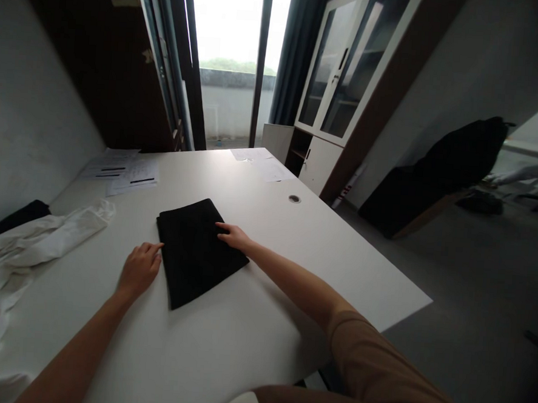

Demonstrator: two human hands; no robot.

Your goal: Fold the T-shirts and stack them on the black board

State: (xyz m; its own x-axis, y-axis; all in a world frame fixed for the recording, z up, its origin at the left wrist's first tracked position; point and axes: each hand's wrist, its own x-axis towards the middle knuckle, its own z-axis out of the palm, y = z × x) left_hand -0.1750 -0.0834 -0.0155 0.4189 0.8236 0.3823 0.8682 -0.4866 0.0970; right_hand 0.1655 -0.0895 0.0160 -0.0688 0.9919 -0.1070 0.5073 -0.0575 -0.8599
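A black folded cloth (pixel 197 252) lies flat on the white table (pixel 261 322), its layers showing along the left side. My left hand (pixel 141 268) rests beside that left side, fingers bent and slightly apart, with the index fingertip touching the cloth's edge. On the opposite side, my right hand (pixel 233 236) has its index finger stretched out over the cloth's right edge and the thumb just below. Neither hand grips the cloth; both only touch its borders.
Crumpled white fabric (pixel 34 242) and a dark cloth (pixel 17 219) lie along the left. Paper sheets with pens (pixel 134 174) are at the back left, more papers (pixel 264 165) at the far end. A cable hole (pixel 294 199) pierces the tabletop. A white cabinet (pixel 326 159) stands beyond.
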